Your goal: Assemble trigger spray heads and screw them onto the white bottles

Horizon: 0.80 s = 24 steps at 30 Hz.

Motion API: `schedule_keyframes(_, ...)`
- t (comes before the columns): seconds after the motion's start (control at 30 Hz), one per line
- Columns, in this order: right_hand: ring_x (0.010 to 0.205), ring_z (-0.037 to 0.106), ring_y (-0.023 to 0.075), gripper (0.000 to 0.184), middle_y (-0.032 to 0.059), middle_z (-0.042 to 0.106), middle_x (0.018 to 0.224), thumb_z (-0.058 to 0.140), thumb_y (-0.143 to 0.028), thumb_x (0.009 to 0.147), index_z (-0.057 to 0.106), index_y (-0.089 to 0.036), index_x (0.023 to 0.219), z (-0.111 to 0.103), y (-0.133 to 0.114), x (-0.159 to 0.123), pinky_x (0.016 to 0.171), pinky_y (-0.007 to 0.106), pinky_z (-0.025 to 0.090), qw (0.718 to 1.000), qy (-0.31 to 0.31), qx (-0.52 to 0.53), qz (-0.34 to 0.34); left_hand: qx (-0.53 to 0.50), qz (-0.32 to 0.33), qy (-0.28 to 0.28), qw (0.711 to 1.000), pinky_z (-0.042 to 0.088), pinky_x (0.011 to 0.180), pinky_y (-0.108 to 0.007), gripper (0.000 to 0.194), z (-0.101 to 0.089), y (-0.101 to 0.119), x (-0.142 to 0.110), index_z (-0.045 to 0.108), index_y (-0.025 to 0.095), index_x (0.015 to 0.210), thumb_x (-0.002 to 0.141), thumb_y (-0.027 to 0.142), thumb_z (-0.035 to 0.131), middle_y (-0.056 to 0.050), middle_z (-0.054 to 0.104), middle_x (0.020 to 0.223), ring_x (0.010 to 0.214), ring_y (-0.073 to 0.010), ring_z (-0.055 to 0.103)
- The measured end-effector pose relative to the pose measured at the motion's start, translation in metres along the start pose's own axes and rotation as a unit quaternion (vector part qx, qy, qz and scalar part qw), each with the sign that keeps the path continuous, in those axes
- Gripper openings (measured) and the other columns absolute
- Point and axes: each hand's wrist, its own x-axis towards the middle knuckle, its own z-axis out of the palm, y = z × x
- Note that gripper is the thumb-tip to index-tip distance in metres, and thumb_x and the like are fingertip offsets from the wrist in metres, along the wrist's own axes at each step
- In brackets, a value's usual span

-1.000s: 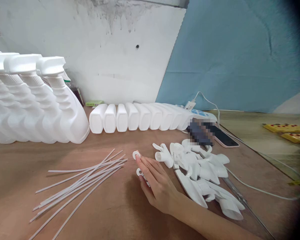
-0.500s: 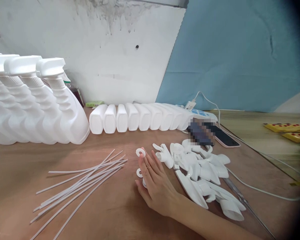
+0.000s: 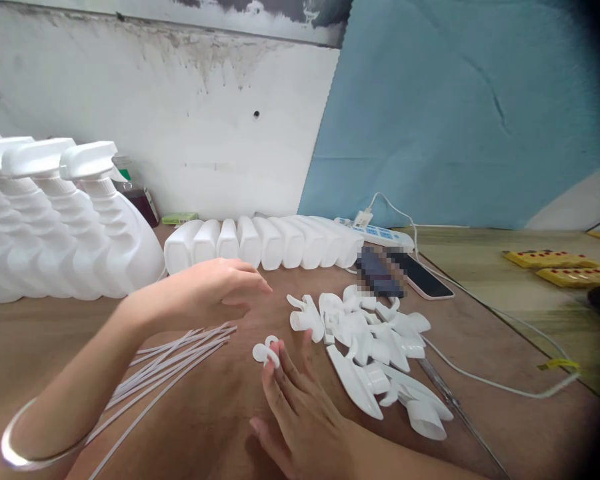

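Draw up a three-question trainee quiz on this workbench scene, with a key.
1. True or false: the arm of the left hand wears a silver bangle.
2. Which is nearer the small white washers? A) left hand B) right hand C) both equally
3. Fill in: in the picture, the thin white tubes lie to the ____ of the white sprayer housings.

Key: 1 true; 2 B; 3 left.

A shiny, smooth, silver-coloured bangle [image 3: 11, 455] is circling the forearm [image 3: 97, 357] behind the left hand [image 3: 223, 281]; the right forearm [image 3: 380, 457] is showing bare.
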Motion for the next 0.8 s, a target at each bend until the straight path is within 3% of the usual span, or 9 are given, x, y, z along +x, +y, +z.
schedule_keyframes(0.07,0.138,-0.002,0.0309,0.062,0.0199,-0.008,0.147,0.041,-0.019,0.084,0.017,0.003,0.137,-0.003,0.000,-0.010,0.102,0.067,-0.006,0.999,0.042,-0.021,-0.026,0.005,-0.013,-0.003,1.000,0.050,0.074,-0.027,0.032,0.024,-0.012,0.019,0.056,0.022,0.112,0.083,0.012,0.047,-0.004,0.062,0.106,0.091,-0.0163,0.060)
schedule_keyframes(0.13,0.138,-0.002,0.0274,0.051,0.0181,-0.005,0.148,0.045,-0.021,0.085,0.032,-0.005,0.131,-0.003,0.001,-0.020,0.104,0.063,-0.005,0.994,0.086,-0.041,-0.046,0.019,0.025,0.012,0.999,0.046,0.088,-0.034,0.039,0.050,-0.022,0.030,0.051,0.019,0.119,0.080,0.011,0.051,-0.008,0.056,0.122,0.110,-0.0214,0.052)
schedule_keyframes(0.3,0.139,0.004,0.0186,0.036,0.0015,0.020,0.148,0.055,-0.016,0.080,0.053,-0.021,0.116,0.000,0.001,-0.028,0.109,0.055,0.005,0.990,0.130,-0.036,-0.025,0.075,0.052,0.048,0.995,0.036,0.099,-0.038,0.040,0.096,-0.030,0.048,0.048,0.019,0.122,0.083,0.015,0.053,-0.006,0.052,0.129,0.122,-0.0231,0.042)
schedule_keyframes(0.5,0.138,0.012,0.0116,0.027,-0.0007,0.019,0.148,0.050,-0.010,0.081,0.060,-0.019,0.104,0.004,-0.002,-0.023,0.112,0.046,0.002,0.980,0.200,0.014,0.010,0.056,0.002,0.062,0.997,0.040,0.082,-0.036,0.017,0.107,-0.031,0.065,0.062,0.019,0.099,0.085,0.026,0.056,-0.004,0.065,0.104,0.098,-0.0222,0.055)
schedule_keyframes(0.63,0.139,0.006,0.0159,0.030,-0.0077,0.035,0.143,0.049,-0.011,0.083,0.059,-0.027,0.107,0.001,0.001,-0.029,0.110,0.055,0.003,0.992,0.126,0.002,-0.025,0.038,-0.030,0.067,0.997,0.038,0.078,-0.033,0.014,0.105,-0.029,0.066,0.062,0.018,0.084,0.087,0.028,0.053,-0.003,0.065,0.090,0.091,-0.0196,0.055)
schedule_keyframes(0.8,0.139,0.003,0.0215,0.041,-0.0011,0.034,0.144,0.049,-0.011,0.083,0.050,-0.025,0.121,-0.001,0.003,-0.033,0.107,0.062,0.001,0.996,0.086,0.001,-0.033,0.024,-0.061,0.081,0.995,0.036,0.078,-0.034,0.014,0.097,-0.015,0.049,0.056,0.016,0.082,0.089,0.025,0.048,-0.003,0.062,0.089,0.086,-0.0187,0.053)
